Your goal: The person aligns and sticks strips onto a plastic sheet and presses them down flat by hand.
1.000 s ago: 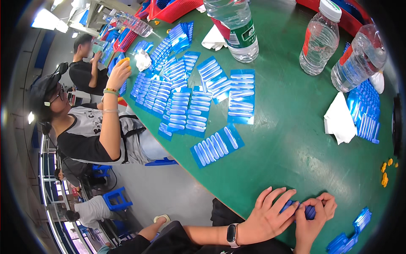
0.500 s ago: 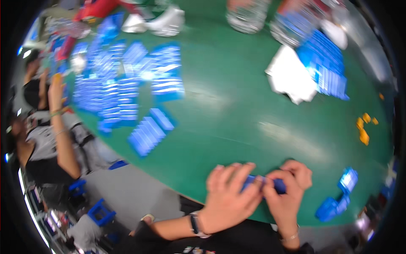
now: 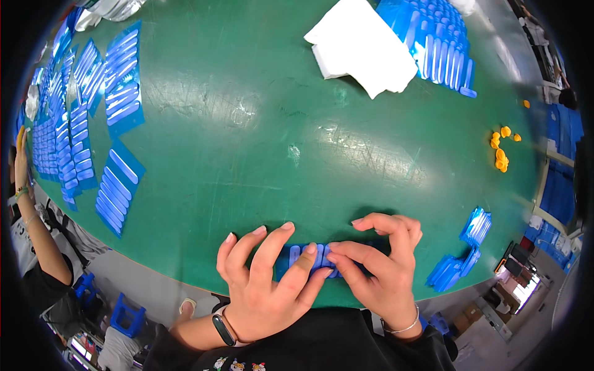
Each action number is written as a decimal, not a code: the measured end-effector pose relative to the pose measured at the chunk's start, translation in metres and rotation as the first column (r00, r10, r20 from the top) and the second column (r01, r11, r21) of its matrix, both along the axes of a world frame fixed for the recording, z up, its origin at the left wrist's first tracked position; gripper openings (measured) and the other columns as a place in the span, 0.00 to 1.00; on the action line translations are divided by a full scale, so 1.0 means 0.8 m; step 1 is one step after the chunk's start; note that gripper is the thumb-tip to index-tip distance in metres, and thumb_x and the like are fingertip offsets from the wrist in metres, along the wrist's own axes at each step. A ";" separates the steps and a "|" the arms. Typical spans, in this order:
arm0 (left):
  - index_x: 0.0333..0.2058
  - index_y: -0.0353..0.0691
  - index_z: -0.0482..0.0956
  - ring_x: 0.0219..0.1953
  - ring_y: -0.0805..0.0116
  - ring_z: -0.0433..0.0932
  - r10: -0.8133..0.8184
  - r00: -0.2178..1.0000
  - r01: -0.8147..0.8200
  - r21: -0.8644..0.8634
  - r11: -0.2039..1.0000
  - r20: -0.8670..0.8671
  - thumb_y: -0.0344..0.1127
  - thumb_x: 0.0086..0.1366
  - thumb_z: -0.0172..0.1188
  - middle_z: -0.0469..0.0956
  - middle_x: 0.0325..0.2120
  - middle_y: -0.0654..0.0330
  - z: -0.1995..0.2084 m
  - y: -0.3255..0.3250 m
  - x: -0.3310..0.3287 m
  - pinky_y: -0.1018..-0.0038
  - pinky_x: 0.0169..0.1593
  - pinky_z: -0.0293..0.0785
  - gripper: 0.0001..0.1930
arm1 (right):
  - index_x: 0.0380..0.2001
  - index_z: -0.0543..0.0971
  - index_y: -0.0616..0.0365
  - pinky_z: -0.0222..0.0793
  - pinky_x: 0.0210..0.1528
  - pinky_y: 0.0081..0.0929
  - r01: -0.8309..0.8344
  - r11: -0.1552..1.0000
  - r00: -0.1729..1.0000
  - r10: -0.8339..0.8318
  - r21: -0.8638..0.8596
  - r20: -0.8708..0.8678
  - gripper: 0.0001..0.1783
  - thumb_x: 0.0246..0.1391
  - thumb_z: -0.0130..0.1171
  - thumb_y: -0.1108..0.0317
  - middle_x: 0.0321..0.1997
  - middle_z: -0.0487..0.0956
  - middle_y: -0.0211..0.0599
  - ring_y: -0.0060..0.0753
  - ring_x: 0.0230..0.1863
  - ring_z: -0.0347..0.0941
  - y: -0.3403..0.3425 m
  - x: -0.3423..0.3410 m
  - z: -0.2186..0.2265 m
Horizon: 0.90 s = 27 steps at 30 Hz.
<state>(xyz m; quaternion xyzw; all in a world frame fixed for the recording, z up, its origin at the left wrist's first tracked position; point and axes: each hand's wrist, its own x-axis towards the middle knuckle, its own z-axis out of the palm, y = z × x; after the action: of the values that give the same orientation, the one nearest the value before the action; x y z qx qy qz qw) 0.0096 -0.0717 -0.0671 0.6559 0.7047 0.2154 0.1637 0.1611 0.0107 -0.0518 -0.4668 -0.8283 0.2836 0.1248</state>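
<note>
Near the front table edge lies a small piece of blue film with lighter, rounded strips (image 3: 296, 252), partly covered by my fingers. On its left side, my left hand (image 3: 263, 278) presses with thumb and index finger, while the other fingers stretch out over the green table (image 3: 223, 161). My right hand (image 3: 387, 269) pinches at the strips from the right, its thumb and index fingertips close together beside the left hand's. Whether a single strip is between those fingertips is too small to tell.
Several blue strip sheets (image 3: 122, 80) lie at the left, one sheet (image 3: 117, 188) nearer me. Far right are a white crumpled sheet (image 3: 365, 46) and a blue strip stack (image 3: 445, 52). Yellow pieces (image 3: 501, 159) and blue film scraps (image 3: 448, 272) lie right. Another person's arm (image 3: 40, 232) reaches in left.
My view has shifted right and steadied, so the table things appear farther left. My hands have parted slightly, showing more of the strips between them.
</note>
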 end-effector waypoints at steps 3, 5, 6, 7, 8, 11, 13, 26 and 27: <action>0.36 0.49 0.76 0.51 0.53 0.60 -0.005 1.000 0.005 -0.008 1.000 -0.012 0.44 0.41 0.69 0.67 0.49 0.54 0.001 -0.001 -0.003 0.52 0.55 0.50 0.21 | 0.28 0.83 0.44 0.48 0.43 0.29 -0.036 0.999 0.999 0.037 -0.012 0.018 0.11 0.34 0.67 0.67 0.42 0.73 0.25 0.32 0.38 0.60 0.002 0.002 0.003; 0.36 0.50 0.76 0.50 0.54 0.60 -0.001 1.000 0.001 -0.017 1.000 -0.009 0.44 0.41 0.69 0.67 0.48 0.54 0.001 0.000 -0.004 0.53 0.55 0.50 0.21 | 0.27 0.83 0.45 0.48 0.43 0.29 -0.077 0.997 0.996 0.077 0.005 0.052 0.12 0.33 0.68 0.66 0.42 0.72 0.26 0.32 0.38 0.60 0.003 0.001 0.005; 0.36 0.50 0.76 0.50 0.54 0.60 -0.001 1.000 0.000 -0.014 1.000 -0.010 0.45 0.40 0.69 0.67 0.48 0.55 0.001 0.000 -0.004 0.53 0.55 0.50 0.21 | 0.27 0.83 0.45 0.48 0.43 0.29 -0.080 0.997 0.995 0.080 -0.004 0.056 0.12 0.33 0.68 0.66 0.42 0.72 0.26 0.32 0.38 0.60 0.004 -0.001 0.007; 0.36 0.50 0.76 0.50 0.54 0.60 0.000 1.000 -0.001 -0.019 1.000 -0.004 0.45 0.40 0.69 0.67 0.48 0.55 0.000 0.001 -0.004 0.53 0.55 0.50 0.21 | 0.28 0.82 0.46 0.48 0.42 0.28 -0.053 0.998 0.998 0.055 -0.043 0.038 0.12 0.32 0.68 0.66 0.42 0.72 0.26 0.31 0.37 0.60 0.007 -0.004 0.009; 0.36 0.51 0.76 0.49 0.54 0.61 -0.002 1.000 0.002 -0.009 1.000 -0.002 0.45 0.40 0.69 0.67 0.48 0.55 0.000 0.001 -0.004 0.54 0.54 0.50 0.22 | 0.28 0.82 0.47 0.48 0.41 0.28 -0.026 0.996 0.999 0.028 -0.081 0.020 0.13 0.32 0.69 0.66 0.41 0.71 0.27 0.31 0.36 0.60 0.010 -0.006 0.011; 0.36 0.52 0.76 0.49 0.55 0.61 0.002 1.000 -0.002 -0.004 1.000 -0.001 0.46 0.40 0.69 0.67 0.48 0.56 -0.001 0.001 -0.004 0.54 0.54 0.50 0.22 | 0.29 0.81 0.49 0.49 0.39 0.28 0.010 0.987 0.999 -0.003 -0.163 0.038 0.15 0.32 0.69 0.65 0.37 0.70 0.28 0.30 0.34 0.60 0.020 -0.011 0.016; 0.36 0.52 0.76 0.48 0.55 0.62 0.004 1.000 -0.004 -0.004 1.000 0.002 0.46 0.40 0.69 0.67 0.47 0.56 -0.002 0.001 -0.003 0.55 0.54 0.49 0.21 | 0.28 0.78 0.54 0.56 0.37 0.30 -0.019 0.985 0.992 0.040 -0.169 0.120 0.17 0.30 0.70 0.64 0.34 0.68 0.33 0.34 0.34 0.60 0.030 -0.017 0.022; 0.34 0.52 0.78 0.49 0.55 0.62 0.053 0.998 -0.053 -0.010 0.999 0.018 0.45 0.43 0.67 0.68 0.47 0.58 0.000 0.001 -0.002 0.53 0.56 0.48 0.17 | 0.25 0.73 0.54 0.57 0.31 0.31 -0.223 0.922 0.939 0.290 -0.316 0.183 0.15 0.33 0.69 0.68 0.28 0.62 0.33 0.36 0.30 0.60 0.068 -0.028 0.033; 0.34 0.52 0.78 0.49 0.55 0.62 0.052 0.998 -0.052 -0.019 0.998 0.019 0.45 0.43 0.68 0.68 0.47 0.58 -0.001 0.000 -0.002 0.53 0.56 0.47 0.17 | 0.24 0.72 0.54 0.58 0.31 0.31 -0.234 0.914 0.930 0.310 -0.331 0.197 0.15 0.33 0.68 0.69 0.28 0.62 0.33 0.36 0.30 0.61 0.070 -0.030 0.033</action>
<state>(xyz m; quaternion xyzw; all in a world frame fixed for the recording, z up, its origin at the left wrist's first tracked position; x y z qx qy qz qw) 0.0077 -0.0720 -0.0676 0.6337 0.7218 0.2194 0.1710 0.1367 0.0664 -0.0253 -0.3910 -0.8412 0.3618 -0.0921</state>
